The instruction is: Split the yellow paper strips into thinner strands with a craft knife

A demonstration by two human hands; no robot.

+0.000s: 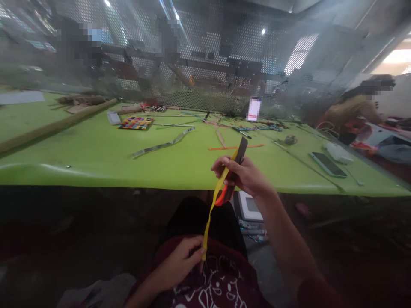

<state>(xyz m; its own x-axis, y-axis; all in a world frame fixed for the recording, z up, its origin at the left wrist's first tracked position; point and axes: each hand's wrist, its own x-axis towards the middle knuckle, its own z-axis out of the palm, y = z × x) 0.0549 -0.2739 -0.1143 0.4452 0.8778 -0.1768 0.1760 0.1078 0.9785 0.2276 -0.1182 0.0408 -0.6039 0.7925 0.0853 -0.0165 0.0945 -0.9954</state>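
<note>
My right hand, above the table's front edge, is closed round a dark flat bar that tilts up to the right. A bright orange-red piece shows below that hand; whether it belongs to the bar, I cannot tell. From the same hand a narrow yellow strip runs down over my lap. My left hand, near my shirt, pinches the lower end of the strip between thumb and fingers. The strip is stretched between both hands, with a slight twist midway.
On the green table lie a grey strip, an orange strip, a pen, a colourful woven square and a phone. A long pole crosses the left side. Another person sits at the right.
</note>
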